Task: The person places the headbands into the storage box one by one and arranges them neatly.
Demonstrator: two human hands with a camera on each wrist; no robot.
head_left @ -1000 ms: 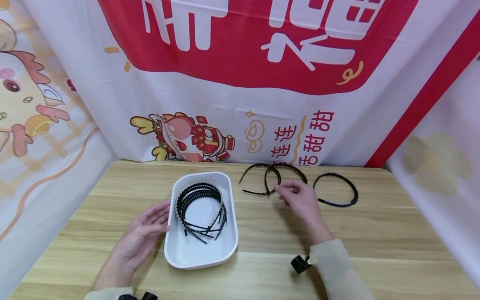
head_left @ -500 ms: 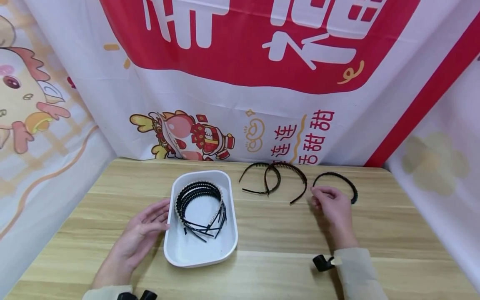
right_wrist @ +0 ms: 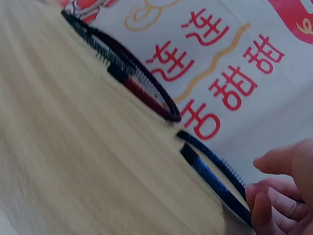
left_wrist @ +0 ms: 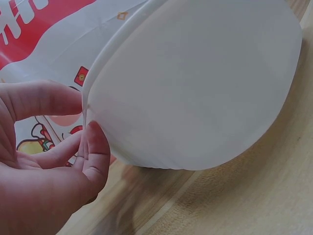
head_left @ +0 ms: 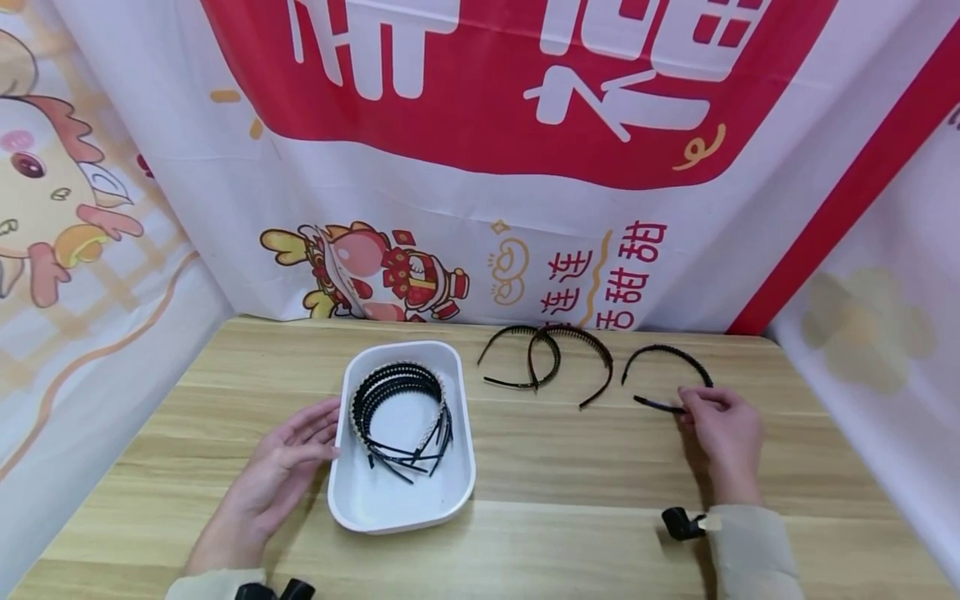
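My left hand touches the left wall of a white plastic bin, its fingertips at the rim in the left wrist view. Several black headbands lie bunched in the bin, one with a pale beaded edge. On the right, my right hand is over the right side of a dark toothed headband. The right wrist view has its thumb and fingers partly apart, some overlapping this headband; the exact contact is hidden.
Two overlapping headbands, a black one and a dark reddish-brown one, lie at the back of the wooden table. A printed cloth hangs along the table's back edge. More cloth hangs at the right side.
My right hand has moved right, from the reddish-brown headband past the gap to the rightmost headband. The left hand, bin and headbands look much the same.
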